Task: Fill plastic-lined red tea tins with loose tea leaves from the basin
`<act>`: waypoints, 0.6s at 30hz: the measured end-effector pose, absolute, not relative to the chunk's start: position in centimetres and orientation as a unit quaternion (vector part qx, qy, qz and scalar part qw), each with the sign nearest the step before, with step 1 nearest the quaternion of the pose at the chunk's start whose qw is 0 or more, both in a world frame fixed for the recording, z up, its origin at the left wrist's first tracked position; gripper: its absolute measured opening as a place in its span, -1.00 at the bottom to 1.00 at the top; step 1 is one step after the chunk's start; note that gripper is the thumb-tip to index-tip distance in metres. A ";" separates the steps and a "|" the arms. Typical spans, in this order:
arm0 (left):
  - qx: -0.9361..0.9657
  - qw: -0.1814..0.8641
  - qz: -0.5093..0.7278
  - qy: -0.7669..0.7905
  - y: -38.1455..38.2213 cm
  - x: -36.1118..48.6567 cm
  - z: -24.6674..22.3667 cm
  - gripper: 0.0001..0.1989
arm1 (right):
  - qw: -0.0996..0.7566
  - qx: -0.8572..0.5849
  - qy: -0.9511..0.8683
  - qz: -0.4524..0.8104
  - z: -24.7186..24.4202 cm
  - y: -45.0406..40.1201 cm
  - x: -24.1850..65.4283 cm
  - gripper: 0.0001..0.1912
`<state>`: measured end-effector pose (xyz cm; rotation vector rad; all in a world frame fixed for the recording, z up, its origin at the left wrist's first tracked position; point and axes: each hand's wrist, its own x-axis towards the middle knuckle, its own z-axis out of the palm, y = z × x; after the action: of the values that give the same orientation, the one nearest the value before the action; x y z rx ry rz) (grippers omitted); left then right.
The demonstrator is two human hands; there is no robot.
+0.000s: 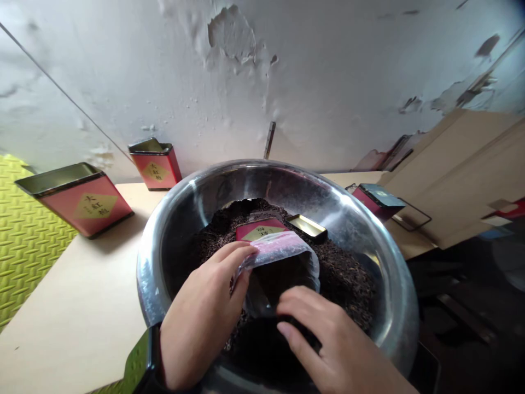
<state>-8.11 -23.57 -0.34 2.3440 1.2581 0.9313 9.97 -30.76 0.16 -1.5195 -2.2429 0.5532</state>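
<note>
A large steel basin [400,290] holds a heap of dark, loose tea leaves [344,282]. A red tea tin [258,227] lies on its side in the leaves, and a clear plastic bag [291,246] sticks out of it with its mouth facing me. My left hand [209,306] pinches the left edge of the bag between thumb and fingers. At the lower edge of the bag's mouth is my right hand [324,325], its fingers curled; what they hold, if anything, is lost in shadow. A small tin lid [309,225] rests on the leaves, gold inside facing up.
Two open red tins, a larger-looking one [88,205] and another [156,167], stand on the pale table [77,306] to the left. Another red tin [377,201] is right of the basin. Beyond it stands a cardboard box [459,169]. A peeling wall [320,82] rises behind.
</note>
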 end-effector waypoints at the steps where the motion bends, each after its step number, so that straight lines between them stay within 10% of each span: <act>1: 0.821 0.159 0.326 0.440 -23.6 -8.1 -0.4 -0.69 | 0.206 -0.541 -0.797 0.172 0.1 -30.7 10.1 -0.69; 4: 0.823 0.157 0.323 0.439 -23.6 -8.2 -0.3 -0.69 | 0.217 -0.540 -0.804 0.121 0.3 -30.7 10.3 -0.50; 18: 0.822 0.174 0.308 0.447 -23.7 -8.1 -0.2 -0.69 | 0.051 -0.521 -0.806 0.276 0.2 -30.8 9.6 -0.80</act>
<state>-8.15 -23.74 -0.17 2.3304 1.2682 0.8723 9.60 -30.77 0.23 -1.5870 -2.4524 0.8395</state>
